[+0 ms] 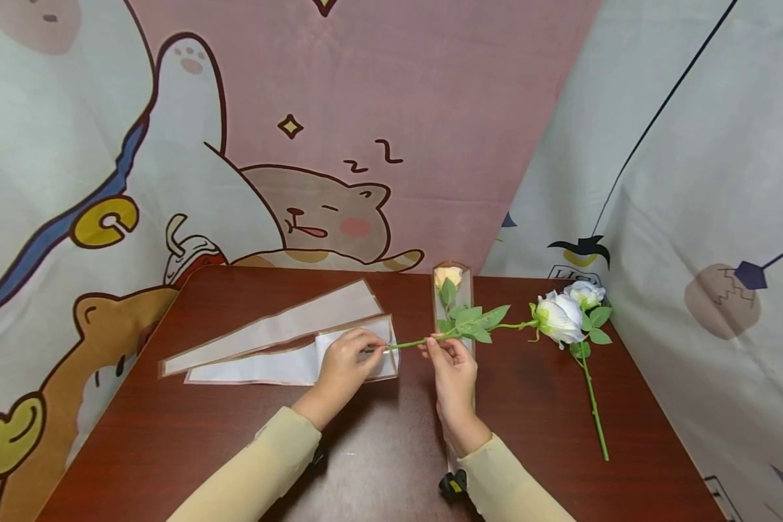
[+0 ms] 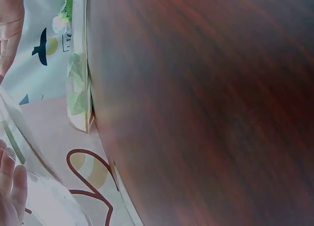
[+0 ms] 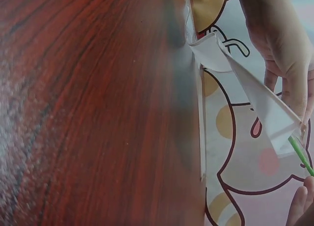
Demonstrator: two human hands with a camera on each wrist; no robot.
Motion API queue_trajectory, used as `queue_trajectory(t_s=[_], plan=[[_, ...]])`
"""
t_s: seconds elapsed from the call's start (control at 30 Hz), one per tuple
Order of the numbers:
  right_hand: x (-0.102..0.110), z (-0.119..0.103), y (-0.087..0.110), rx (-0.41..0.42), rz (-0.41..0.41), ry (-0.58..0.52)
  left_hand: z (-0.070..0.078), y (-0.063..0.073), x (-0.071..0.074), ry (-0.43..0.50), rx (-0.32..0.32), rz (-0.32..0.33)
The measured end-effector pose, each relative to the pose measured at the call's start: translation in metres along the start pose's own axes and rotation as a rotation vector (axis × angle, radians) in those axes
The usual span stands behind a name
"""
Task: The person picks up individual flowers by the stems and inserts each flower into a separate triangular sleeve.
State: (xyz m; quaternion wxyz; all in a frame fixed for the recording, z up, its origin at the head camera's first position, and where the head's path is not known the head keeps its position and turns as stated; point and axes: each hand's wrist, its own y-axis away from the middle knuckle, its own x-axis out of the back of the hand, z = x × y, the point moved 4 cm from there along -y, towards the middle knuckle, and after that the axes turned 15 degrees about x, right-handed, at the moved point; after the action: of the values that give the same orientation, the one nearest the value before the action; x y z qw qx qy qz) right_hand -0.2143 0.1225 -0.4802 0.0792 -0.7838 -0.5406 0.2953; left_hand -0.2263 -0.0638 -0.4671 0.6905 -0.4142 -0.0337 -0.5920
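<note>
My left hand (image 1: pixel 349 359) pinches the open end of a flat, tapered clear-and-white flower sleeve (image 1: pixel 254 368), which is raised off the table in the right wrist view. A white artificial rose (image 1: pixel 559 317) lies sideways, its green stem (image 1: pixel 407 344) pointing left. My right hand (image 1: pixel 455 370) pinches that stem between thumb and fingers, below the leaves (image 1: pixel 473 324). The stem's tip is at the sleeve's mouth, by my left fingertips; how far inside it reaches I cannot tell. In the right wrist view the sleeve (image 3: pixel 265 101) hangs from the left hand.
A second tapered sleeve (image 1: pixel 300 319) lies behind the first on the brown table (image 1: pixel 378 471). A cream rose (image 1: pixel 448 277) in a sleeve lies beneath the right hand and stem. Another white rose (image 1: pixel 586 292) rests at the right, stem toward the front. Printed cloth (image 1: pixel 431 109) hangs behind.
</note>
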Motion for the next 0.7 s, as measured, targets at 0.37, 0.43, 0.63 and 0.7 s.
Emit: queue_trajectory(t_s=[0.37,0.43,0.63,0.7], plan=[[0.0058,0.0037,-0.0071,0.040,0.078,-0.059,-0.0025,-0.0017,-0.0004,0.027,0.041,-0.018],[0.0057,0.0037,-0.0066,0.028,0.073,-0.048,-0.0021,-0.0020,0.0000,0.053,0.043,-0.024],[0.0010,0.0051,-0.0016,-0.016,0.006,0.018,-0.0009,-0.0025,-0.0009,0.096,0.046,-0.031],[-0.0005,0.0063,-0.0003,-0.021,-0.007,0.022,-0.0008,-0.0022,-0.0014,0.105,0.051,-0.036]])
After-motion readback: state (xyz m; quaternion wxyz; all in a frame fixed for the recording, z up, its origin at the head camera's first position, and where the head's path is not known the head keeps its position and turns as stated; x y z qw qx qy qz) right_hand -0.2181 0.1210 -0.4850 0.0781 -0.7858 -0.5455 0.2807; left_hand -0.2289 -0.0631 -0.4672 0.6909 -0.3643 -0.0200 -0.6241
